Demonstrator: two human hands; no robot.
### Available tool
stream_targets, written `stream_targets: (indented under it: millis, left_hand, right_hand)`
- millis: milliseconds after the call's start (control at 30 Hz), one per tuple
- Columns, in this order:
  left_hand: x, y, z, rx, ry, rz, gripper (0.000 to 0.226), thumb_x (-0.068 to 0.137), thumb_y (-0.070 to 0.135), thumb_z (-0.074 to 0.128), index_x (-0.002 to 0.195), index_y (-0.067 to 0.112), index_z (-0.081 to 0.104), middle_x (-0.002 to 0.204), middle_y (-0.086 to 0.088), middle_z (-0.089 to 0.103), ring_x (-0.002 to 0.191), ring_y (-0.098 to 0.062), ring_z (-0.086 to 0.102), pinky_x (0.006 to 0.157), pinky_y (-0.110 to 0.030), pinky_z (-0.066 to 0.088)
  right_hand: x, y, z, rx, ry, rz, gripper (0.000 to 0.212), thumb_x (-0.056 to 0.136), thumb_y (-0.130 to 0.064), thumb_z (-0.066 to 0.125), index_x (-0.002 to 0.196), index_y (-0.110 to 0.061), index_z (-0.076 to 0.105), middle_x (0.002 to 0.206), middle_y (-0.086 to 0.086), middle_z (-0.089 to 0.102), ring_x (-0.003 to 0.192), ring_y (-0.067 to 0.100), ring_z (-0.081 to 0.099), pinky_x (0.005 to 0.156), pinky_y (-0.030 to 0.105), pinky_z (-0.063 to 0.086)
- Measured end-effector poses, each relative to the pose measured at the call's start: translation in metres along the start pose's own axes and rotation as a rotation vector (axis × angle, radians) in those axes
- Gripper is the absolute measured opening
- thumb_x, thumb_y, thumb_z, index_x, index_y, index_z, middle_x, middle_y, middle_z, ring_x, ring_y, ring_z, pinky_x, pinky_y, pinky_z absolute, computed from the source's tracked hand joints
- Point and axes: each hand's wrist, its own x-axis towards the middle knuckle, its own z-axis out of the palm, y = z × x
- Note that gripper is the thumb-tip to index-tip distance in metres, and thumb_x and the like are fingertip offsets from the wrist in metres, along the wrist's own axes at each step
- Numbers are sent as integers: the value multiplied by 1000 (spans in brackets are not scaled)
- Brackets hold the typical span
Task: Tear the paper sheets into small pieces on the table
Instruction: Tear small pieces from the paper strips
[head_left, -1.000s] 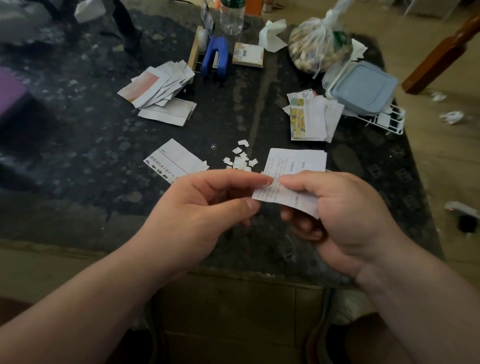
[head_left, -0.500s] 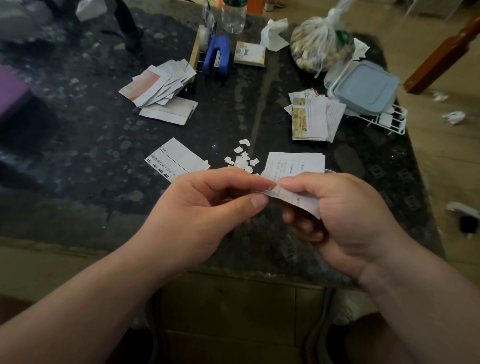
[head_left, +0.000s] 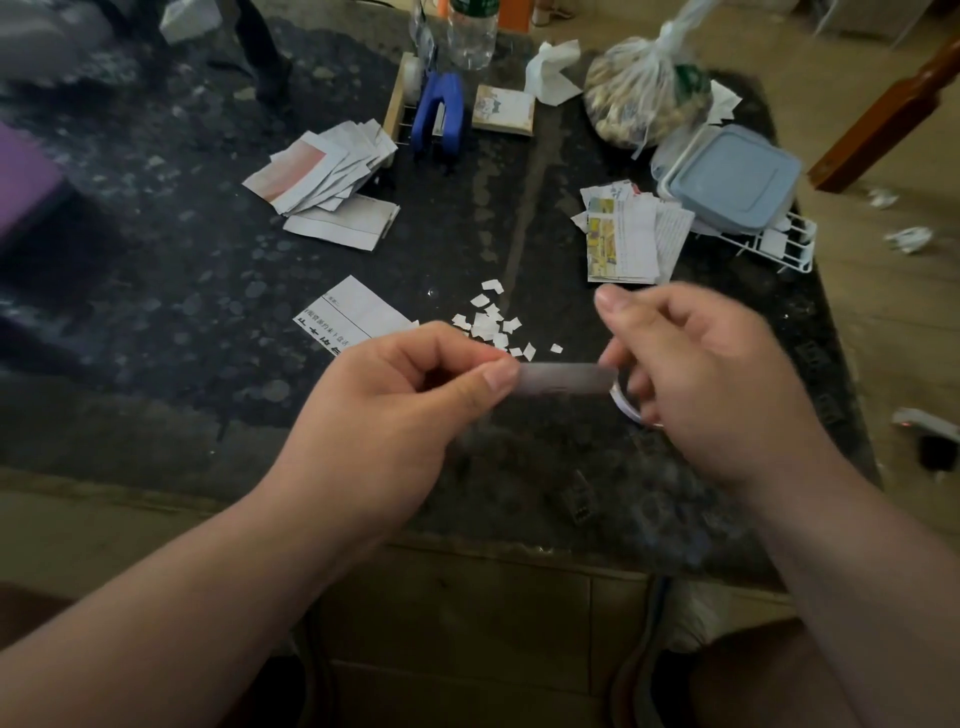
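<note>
A blurred pale strip of paper (head_left: 563, 379) is pinched at one end between the thumb and forefinger of the left hand (head_left: 410, 410), with the other fingers curled in beneath. The strip is held level towards the right hand (head_left: 706, 374), and its far end is hidden behind those fingers. A curled white remnant of the sheet (head_left: 623, 408) is gripped in the bent fingers of the right hand, though the exact hold is obscured by motion blur, and the thumb is raised. Both hands are held above the dark speckled stone table (head_left: 182, 291), just nearer than a small heap of torn white paper pieces (head_left: 491, 325). Just left of the heap, a white printed sheet with black characters (head_left: 363, 312) is laid flat. Beyond the heap to the left a fanned stack of white sheets (head_left: 322, 176) is seen, beyond it to the right a stack of printed sheets with a yellow picture (head_left: 623, 239), and farther beyond it a blue stapler (head_left: 439, 117).
</note>
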Motion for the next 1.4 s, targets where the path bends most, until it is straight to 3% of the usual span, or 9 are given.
stream_targets:
  millis: [67,167,300,533,633,767,900,1067,1400]
  left_hand:
    - [0,-3,2,-121,58,-181,14,71,33,79,79,21,82,71,-7,71,70,-10,63,67,-21,51]
    - [1,-8,4,-224,71,-329,30,74,31,75,96,13,83,100,-17,78,99,-30,69,79,-35,56]
    - [1,-3,8,-399,163,-353,24,73,14,72,91,0,78,89,-19,78,79,-26,77,61,-25,60]
    - [-3,-1,19,-201,203,-175,15,95,9,67,90,11,82,91,-11,80,93,-26,77,88,-41,62]
    - [-7,1,24,133,163,64,23,100,10,62,96,20,81,90,5,79,89,-5,72,75,-16,55]
    - [-13,-6,27,489,61,349,48,88,-6,50,116,24,74,114,19,68,115,0,58,93,-7,41]
    - [-14,-11,25,392,53,258,54,88,-13,53,123,23,73,124,20,64,123,8,54,99,-5,40]
    - [-11,-16,21,244,51,67,50,82,5,57,124,27,73,130,20,65,127,6,54,112,-22,43]
    - [-14,-14,19,376,66,182,49,79,13,58,120,36,72,131,26,60,133,2,50,114,-23,40]
  right_hand:
    - [-3,0,-1,-33,102,-291,24,93,-43,70,96,-19,70,78,-4,68,72,13,64,62,29,51]
    - [-13,-3,7,-119,52,-563,14,92,-24,73,87,-12,69,74,-2,62,67,15,59,56,24,47]
    - [-20,1,24,-138,-78,-618,18,86,-13,78,71,-11,68,64,-5,58,60,13,55,55,22,41]
    - [-27,-2,39,68,-149,-275,10,85,-21,69,83,-18,78,72,-4,73,67,13,70,60,26,57]
    - [-25,-5,38,456,-267,38,25,86,-26,63,89,-7,79,83,17,75,77,30,74,57,44,60]
    - [-23,-10,35,597,-228,223,28,99,-21,62,92,2,76,87,25,73,71,27,67,46,31,52]
    - [-22,-11,34,612,-209,313,23,99,-13,58,90,2,74,84,20,75,66,19,65,42,26,50]
    - [-23,-12,38,632,-208,333,21,100,-11,57,89,-2,72,80,14,75,63,16,66,42,23,48]
    - [-21,-15,41,583,-152,347,22,92,-4,55,75,0,69,63,12,67,50,14,56,41,22,44]
